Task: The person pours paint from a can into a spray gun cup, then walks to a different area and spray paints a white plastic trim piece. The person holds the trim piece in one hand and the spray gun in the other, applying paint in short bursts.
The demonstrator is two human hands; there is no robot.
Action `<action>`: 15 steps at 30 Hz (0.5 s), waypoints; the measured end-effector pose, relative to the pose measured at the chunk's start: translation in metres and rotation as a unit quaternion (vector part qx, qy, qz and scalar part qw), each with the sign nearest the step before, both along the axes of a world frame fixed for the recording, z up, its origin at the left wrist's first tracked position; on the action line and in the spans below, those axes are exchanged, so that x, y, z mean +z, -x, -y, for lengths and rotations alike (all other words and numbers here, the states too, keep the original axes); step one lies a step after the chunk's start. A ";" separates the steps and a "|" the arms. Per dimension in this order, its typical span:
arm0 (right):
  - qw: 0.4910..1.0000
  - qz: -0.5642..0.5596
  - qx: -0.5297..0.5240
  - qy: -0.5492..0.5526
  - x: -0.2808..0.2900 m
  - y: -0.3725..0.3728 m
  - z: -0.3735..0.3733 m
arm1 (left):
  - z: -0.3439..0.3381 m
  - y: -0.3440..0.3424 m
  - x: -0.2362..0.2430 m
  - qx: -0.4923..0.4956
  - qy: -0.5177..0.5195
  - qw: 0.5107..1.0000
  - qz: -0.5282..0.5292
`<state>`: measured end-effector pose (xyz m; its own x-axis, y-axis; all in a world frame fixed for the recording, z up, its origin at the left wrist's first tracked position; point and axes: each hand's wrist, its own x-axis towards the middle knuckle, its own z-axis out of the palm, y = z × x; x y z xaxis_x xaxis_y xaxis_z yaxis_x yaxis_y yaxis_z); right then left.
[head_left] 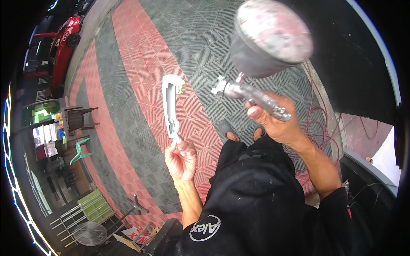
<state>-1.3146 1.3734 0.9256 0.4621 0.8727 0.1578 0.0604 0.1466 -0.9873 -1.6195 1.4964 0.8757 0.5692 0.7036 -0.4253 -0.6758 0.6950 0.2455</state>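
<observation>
In front of me on the left, my left hand (182, 161) pinches the lower end of a white car door handle (169, 104). The handle stands upright, its hollow side showing, with a cream-coloured piece at its top end. My right hand (279, 121) is closed round the grip of a metal spray gun (252, 96). A large dark paint cup with a paint-stained whitish lid (275, 30) sits on top of the gun. The gun's nozzle points left toward the handle, with a gap between them. Whether a finger presses the trigger is hidden.
Red and grey floor tiles (141, 47) lie beneath me. A red hose (314, 128) coils on the floor at my right, beside a black panel (346, 55). At the left are a red car (66, 47), a dark chair (79, 118), a green chair (80, 151) and a fan (89, 233).
</observation>
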 end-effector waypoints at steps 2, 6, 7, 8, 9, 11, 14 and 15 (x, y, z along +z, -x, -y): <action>0.998 0.020 -0.036 -0.053 -0.004 -0.006 -0.002 | 0.002 -0.001 -0.001 0.004 0.008 1.000 0.000; 0.998 0.013 -0.054 -0.005 0.008 -0.002 -0.001 | 0.002 0.001 -0.001 0.025 0.006 0.999 -0.022; 0.998 0.017 -0.039 0.038 0.013 0.000 0.005 | 0.003 0.001 -0.001 0.031 0.006 0.999 -0.024; 0.996 0.022 -0.023 0.081 0.017 0.001 0.012 | 0.003 0.000 -0.002 0.036 0.006 0.999 -0.026; 0.993 0.027 0.037 0.105 0.019 0.000 0.018 | 0.002 -0.001 -0.002 0.042 0.004 0.999 -0.027; 0.975 0.039 0.156 0.151 0.022 -0.002 0.028 | 0.001 -0.003 0.000 0.065 -0.021 0.995 -0.072; 0.984 0.016 0.147 0.100 0.014 0.012 0.032 | -0.001 -0.014 0.002 0.120 -0.089 0.972 -0.184; 0.984 0.014 0.142 0.103 0.014 0.015 0.032 | -0.001 -0.019 0.001 0.134 -0.141 0.948 -0.253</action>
